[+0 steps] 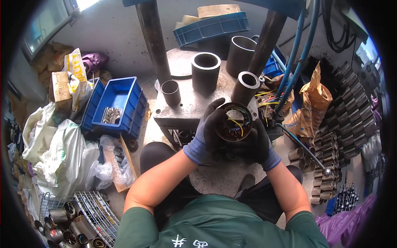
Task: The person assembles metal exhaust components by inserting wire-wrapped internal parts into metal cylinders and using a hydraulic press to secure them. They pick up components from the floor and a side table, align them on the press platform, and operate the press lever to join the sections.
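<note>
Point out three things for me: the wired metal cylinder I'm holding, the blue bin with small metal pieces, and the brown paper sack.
Wired metal cylinder (pixel 235 123): head view, inside its open end, among the wires.
Blue bin (pixel 120 99): head view, bare inner floor.
Brown paper sack (pixel 315 101): head view, crumpled side.

Held cylinder (pixel 235 131) metal; gloves (pixel 213 132) matt cloth; bin (pixel 134 108) smooth plastic; bag (pixel 313 105) crinkled paper.

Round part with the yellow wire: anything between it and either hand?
Only the dark gloves. The left hand holds the round part at its left, the right hand at its lower right. The thick tube stands beyond, not between.
</note>
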Demonstrator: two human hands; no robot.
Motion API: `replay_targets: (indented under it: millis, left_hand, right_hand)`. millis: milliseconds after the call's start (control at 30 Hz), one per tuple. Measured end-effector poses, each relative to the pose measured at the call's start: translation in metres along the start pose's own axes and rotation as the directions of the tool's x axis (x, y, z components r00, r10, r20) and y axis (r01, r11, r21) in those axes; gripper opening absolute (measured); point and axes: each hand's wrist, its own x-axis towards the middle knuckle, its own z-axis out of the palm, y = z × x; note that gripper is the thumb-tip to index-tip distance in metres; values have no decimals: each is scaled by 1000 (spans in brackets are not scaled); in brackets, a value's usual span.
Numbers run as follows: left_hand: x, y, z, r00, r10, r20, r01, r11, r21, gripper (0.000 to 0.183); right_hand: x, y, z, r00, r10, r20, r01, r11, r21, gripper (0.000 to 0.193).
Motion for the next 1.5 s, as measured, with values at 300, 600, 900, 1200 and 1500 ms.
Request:
replay_targets:
  millis: [300,600,900,1200,1500]
  left_hand:
    - [1,-65,-14,943,-299,148,333,866,-374,46]
    - [10,-27,-1,861,-508,14,440,731,-521,83]
    - [16,-103,-23,859,-462,-223,322,824,-467,38]
    - [-7,-79,-9,852,-391,347,-355,55,933,44]
    - [-10,-90,-12,695,-614,374,-425,67,902,51]
  right_hand:
    - [4,17,-10,993,121,13,-108,822,559,73]
    - [19,15,9,987,-13,-162,93,864,496,83]
    - [24,-27,10,877,-387,-286,381,921,-77,68]
    - [140,-130,86,598,-784,-167,556,556,-618,65]
    - [226,-184,81,656,-753,-60,299,332,-895,75]
